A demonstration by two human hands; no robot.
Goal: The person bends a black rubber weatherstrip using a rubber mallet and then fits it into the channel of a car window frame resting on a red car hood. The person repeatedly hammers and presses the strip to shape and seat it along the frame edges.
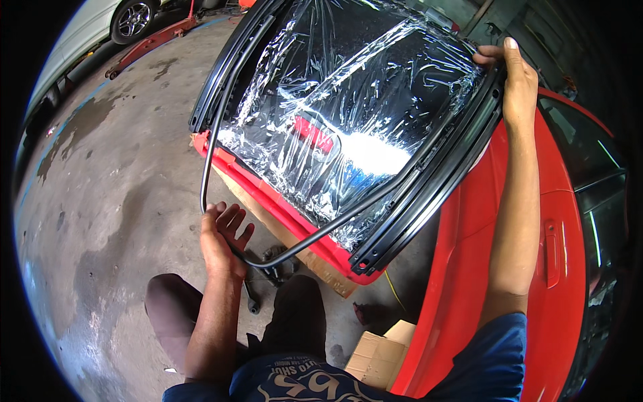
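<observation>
A black-railed panel, its face covered in shiny, wrinkled clear film, lies in front of me on a red-edged piece. A black rubber strip hangs loose off its near edge in a bent loop. My left hand is palm up at the loop's near left corner, with the strip running across the palm and the fingers loosely curled. My right hand grips the far right corner of the panel by its black rail, thumb up on top. The undersides of its fingers are hidden.
A red car stands close on the right. Below the panel are cardboard, dark tools on the stained concrete floor and an open cardboard box. At the far left are a red floor jack and a light-coloured car.
</observation>
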